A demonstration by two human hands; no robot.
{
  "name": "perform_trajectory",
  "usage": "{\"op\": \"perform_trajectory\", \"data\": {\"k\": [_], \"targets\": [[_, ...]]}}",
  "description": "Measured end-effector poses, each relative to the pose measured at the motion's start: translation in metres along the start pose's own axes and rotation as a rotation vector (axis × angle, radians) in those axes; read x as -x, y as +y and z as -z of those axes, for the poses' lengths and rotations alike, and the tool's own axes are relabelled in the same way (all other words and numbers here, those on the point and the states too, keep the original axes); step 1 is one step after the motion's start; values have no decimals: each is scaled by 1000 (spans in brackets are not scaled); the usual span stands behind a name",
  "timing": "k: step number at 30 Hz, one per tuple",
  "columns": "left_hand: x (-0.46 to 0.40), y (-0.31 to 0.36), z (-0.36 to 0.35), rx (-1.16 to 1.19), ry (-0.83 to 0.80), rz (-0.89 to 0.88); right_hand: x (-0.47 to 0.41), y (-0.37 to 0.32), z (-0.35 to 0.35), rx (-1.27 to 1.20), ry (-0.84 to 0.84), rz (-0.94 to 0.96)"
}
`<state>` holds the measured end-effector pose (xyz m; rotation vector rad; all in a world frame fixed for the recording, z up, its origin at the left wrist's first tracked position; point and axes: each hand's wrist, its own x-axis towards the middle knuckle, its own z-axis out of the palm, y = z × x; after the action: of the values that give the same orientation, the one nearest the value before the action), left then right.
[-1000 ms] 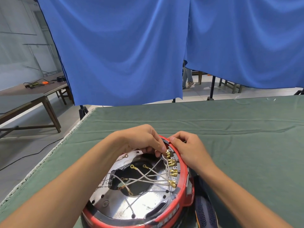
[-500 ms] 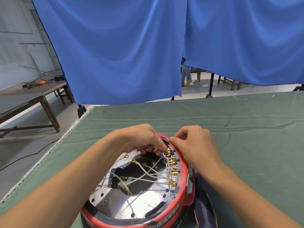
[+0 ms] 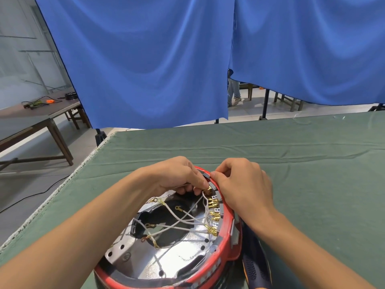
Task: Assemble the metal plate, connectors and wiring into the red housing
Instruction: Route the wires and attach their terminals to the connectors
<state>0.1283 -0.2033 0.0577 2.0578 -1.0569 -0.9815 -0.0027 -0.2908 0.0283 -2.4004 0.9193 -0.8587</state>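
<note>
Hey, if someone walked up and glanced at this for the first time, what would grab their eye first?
Probably the red housing at the bottom centre on the green table cover, with its shiny metal plate crossed by white wires. At its far rim the left hand pinches a gold connector atop a row of them, the right hand curled alongside. Behind hangs a large blue curtain.

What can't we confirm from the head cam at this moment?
- Whether the top gold connector is seated: head view, left hand fingertips cover it.
- What the right hand pinches at the red housing rim: its curled fingers hide it.
- Housing's near side: cut off by the bottom edge.
- Where the white wires end under the metal plate: hidden.
</note>
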Motion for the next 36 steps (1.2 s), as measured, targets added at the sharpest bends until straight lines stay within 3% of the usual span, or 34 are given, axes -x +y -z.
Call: {"op": "perform_trajectory", "data": {"k": [7,11,22,36], "targets": [[17,15,-9,-426,244,-192,-3,3,5,-20,-68,-38],[34,19,-12,-517,357,-306,-4,5,5,-70,-150,-76],[54,18,-37,-636,342,-269,6,10,13,-90,-224,-65],[45,16,-33,-769,386,-244,12,13,-1,-66,-110,-55]]}}
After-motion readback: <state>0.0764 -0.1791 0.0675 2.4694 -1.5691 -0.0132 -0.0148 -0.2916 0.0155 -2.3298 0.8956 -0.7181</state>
